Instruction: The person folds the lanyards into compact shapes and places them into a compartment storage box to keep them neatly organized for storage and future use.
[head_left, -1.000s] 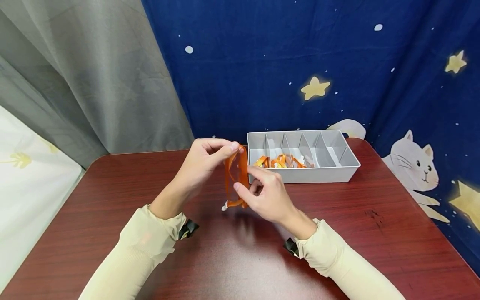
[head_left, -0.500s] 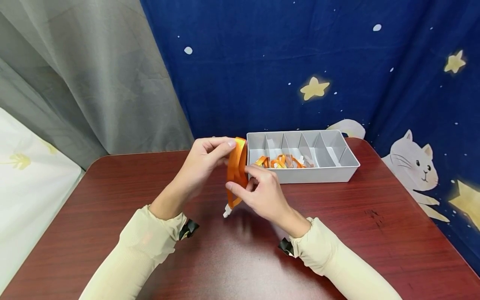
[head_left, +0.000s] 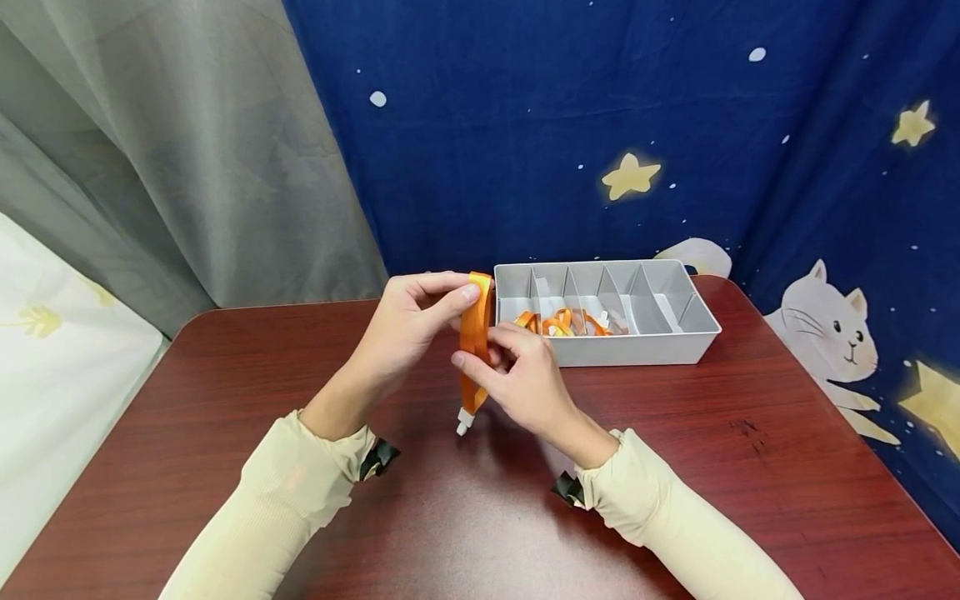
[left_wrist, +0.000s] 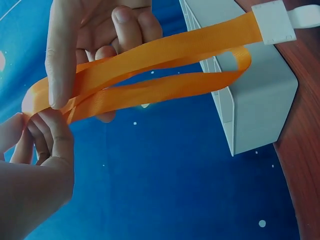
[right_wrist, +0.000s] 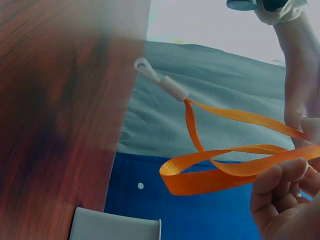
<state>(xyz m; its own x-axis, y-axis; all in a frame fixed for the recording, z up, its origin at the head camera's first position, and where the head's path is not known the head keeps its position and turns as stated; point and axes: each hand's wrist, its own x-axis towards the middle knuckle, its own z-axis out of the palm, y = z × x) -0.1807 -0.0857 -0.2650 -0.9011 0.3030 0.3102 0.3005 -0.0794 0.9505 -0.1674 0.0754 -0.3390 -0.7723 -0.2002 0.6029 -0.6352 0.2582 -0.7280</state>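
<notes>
A folded orange lanyard hangs upright over the table, its white plastic clip at the bottom. My left hand pinches the top of the folds between thumb and fingers. Lower down, my right hand holds the strap's middle, thumb in front and fingers behind. In the left wrist view the lanyard spreads into long loops from the fingers to its square white clip end. Seen by the right wrist camera, one lanyard loop sticks out past the right hand's fingertips.
A light grey divided box stands at the table's back edge, just right of the hands. Several orange lanyards lie in its left compartments. Behind the reddish-brown table hang a grey curtain and a blue starry curtain.
The spread loops of the lanyard have been drawn together into a narrow hanging bundle. My right hand has moved slightly left onto the strap; the clip swung down and slightly right. My left hand stays almost still.
</notes>
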